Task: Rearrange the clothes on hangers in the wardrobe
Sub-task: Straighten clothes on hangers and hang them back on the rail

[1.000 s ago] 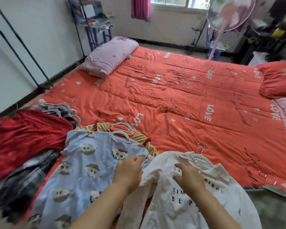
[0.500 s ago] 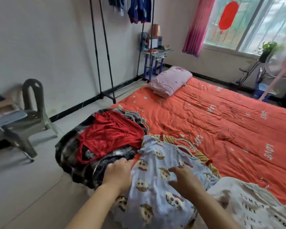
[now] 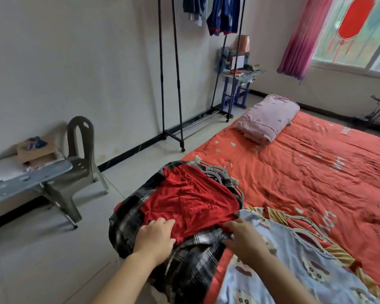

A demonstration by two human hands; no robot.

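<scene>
A pile of clothes on hangers lies at the near-left corner of the bed: a red garment [image 3: 189, 200] on top of a black-and-white plaid shirt [image 3: 184, 268], with grey hangers [image 3: 219, 174] sticking out behind. My left hand [image 3: 155, 238] rests on the red garment's near edge, fingers fairly straight. My right hand [image 3: 246, 240] lies flat on the plaid shirt, fingertips touching the red hem. To its right a light blue cartoon-print shirt [image 3: 294, 264] lies on a hanger. The black clothes rack [image 3: 171, 84] stands by the wall with blue clothes [image 3: 222, 14] hanging at its top.
The bed has an orange quilt [image 3: 316, 172] with a folded pink blanket [image 3: 268, 117] at its far end. A grey plastic chair [image 3: 81, 150] and a cluttered table [image 3: 20, 178] stand to the left. A small blue shelf [image 3: 237, 84] sits beyond the rack.
My view swung left. Both hands moved left, from the white shirt across the blue cartoon shirt onto the red and plaid pile.
</scene>
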